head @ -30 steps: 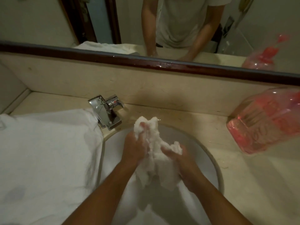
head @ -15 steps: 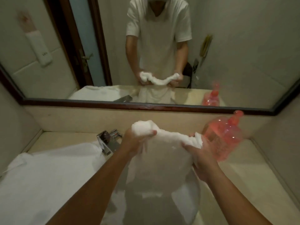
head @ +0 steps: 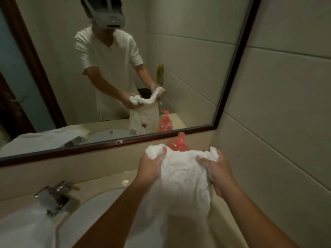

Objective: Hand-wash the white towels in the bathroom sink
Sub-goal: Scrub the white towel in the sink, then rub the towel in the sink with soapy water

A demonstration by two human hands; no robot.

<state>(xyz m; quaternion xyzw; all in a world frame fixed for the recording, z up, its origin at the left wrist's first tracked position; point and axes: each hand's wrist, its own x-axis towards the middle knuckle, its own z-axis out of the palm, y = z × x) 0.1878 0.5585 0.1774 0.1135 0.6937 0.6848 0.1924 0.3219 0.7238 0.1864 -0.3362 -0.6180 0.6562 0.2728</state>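
A small white towel (head: 180, 183) hangs in the air above the right side of the white sink (head: 93, 210). My left hand (head: 150, 169) grips its bunched top left corner. My right hand (head: 218, 174) grips the bunched top right corner. The cloth droops between them, and its lower end hides part of the basin. A second, larger white towel (head: 23, 228) lies spread on the counter at the lower left, beside the tap.
A chrome tap (head: 53, 196) stands left of the sink on the beige counter (head: 111, 178). A pink pump bottle (head: 179, 144) sits behind the held towel near the corner. A dark-framed mirror (head: 107, 144) runs along the back; a tiled wall (head: 277, 122) closes the right side.
Both hands lifted the towel out of the basin and carried it up and to the right, stretching it between them. The view swung right, towards the corner.
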